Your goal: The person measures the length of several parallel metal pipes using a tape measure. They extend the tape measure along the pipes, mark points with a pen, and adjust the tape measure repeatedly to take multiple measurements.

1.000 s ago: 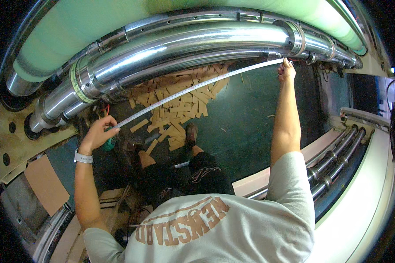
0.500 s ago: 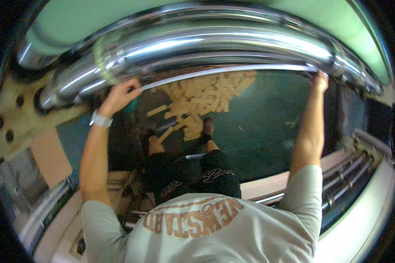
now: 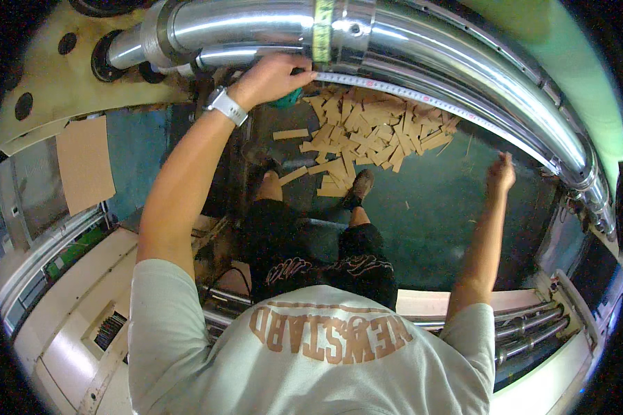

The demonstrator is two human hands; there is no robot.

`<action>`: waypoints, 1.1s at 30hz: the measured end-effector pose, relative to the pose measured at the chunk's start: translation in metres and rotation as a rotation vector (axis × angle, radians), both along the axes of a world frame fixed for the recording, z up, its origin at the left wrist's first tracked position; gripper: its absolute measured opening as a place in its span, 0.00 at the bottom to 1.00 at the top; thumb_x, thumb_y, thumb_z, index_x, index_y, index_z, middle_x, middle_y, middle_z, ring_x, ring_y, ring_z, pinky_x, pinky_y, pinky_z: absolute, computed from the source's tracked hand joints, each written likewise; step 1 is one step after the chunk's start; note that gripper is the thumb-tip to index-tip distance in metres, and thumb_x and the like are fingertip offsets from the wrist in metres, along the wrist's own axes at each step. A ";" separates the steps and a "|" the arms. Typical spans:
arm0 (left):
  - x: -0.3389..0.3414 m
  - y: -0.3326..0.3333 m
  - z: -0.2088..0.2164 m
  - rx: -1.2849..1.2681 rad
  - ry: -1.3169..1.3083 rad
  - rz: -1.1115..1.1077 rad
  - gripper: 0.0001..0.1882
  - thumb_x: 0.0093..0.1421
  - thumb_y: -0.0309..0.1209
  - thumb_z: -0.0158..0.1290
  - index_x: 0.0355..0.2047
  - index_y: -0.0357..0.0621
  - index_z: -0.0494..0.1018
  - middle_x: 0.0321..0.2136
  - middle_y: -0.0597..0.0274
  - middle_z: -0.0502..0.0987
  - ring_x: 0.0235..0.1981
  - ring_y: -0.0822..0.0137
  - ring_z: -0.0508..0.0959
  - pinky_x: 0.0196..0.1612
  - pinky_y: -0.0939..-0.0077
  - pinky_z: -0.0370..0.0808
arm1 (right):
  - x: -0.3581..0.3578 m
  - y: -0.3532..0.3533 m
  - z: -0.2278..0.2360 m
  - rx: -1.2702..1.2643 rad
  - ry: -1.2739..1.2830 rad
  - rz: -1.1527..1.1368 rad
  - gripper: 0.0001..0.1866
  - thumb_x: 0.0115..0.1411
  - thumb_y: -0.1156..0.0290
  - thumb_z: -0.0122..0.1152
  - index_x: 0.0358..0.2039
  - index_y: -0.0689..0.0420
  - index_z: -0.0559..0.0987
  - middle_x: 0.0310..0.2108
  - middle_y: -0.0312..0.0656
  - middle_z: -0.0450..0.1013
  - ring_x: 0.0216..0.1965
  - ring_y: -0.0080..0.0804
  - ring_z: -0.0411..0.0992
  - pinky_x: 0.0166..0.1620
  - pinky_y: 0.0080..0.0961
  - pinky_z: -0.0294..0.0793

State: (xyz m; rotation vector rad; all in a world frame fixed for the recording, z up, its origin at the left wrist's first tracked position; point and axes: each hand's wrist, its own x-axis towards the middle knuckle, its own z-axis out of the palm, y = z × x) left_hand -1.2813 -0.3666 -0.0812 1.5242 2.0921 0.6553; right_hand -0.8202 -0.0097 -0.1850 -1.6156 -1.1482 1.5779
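Tape measure (image 3: 422, 100) runs along the underside of the big shiny pipe (image 3: 464, 62), its end pinched under my left hand (image 3: 273, 76) at the pipe's yellow-banded collar (image 3: 323, 31). My right hand (image 3: 500, 174) hangs just below the far stretch, fingers loosely spread, holding nothing. I should keep the tape taut and flush (no sag). Cardboard strips (image 3: 367, 131) litter the floor (image 3: 450, 207) below.

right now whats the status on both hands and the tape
Left hand pins measuring tape to the steel pipe. Right hand off the tape, fingers loosely closed, holding nothing. Cardboard strips heaped below.
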 end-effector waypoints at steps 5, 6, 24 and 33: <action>-0.009 0.011 0.003 -0.074 -0.009 0.019 0.20 0.54 0.45 0.47 0.39 0.42 0.73 0.36 0.52 0.75 0.38 0.52 0.74 0.42 0.67 0.69 | -0.146 -0.140 -0.037 -0.357 0.237 0.271 0.20 0.59 0.53 0.47 0.38 0.58 0.71 0.28 0.37 0.68 0.23 0.25 0.62 0.24 0.20 0.61; -0.010 0.012 -0.001 -0.070 0.053 0.012 0.21 0.55 0.46 0.47 0.39 0.42 0.73 0.36 0.52 0.75 0.39 0.52 0.74 0.42 0.67 0.69 | -0.179 -0.166 -0.036 -0.440 0.262 0.317 0.23 0.58 0.50 0.47 0.41 0.58 0.69 0.32 0.38 0.70 0.24 0.25 0.61 0.24 0.19 0.60; -0.019 0.025 0.004 -0.243 0.019 -0.162 0.24 0.56 0.50 0.42 0.37 0.43 0.73 0.33 0.49 0.75 0.37 0.54 0.74 0.43 0.68 0.68 | -0.316 -0.253 -0.012 -0.815 0.931 0.285 0.23 0.55 0.52 0.41 0.37 0.61 0.66 0.30 0.53 0.69 0.17 0.22 0.52 0.16 0.15 0.47; -0.040 0.013 -0.017 -0.283 -0.198 -0.092 0.19 0.57 0.45 0.47 0.37 0.41 0.73 0.33 0.60 0.76 0.35 0.69 0.72 0.43 0.76 0.66 | -0.325 -0.248 -0.018 -0.795 0.992 0.260 0.31 0.55 0.39 0.34 0.37 0.57 0.66 0.24 0.41 0.60 0.18 0.26 0.54 0.15 0.16 0.48</action>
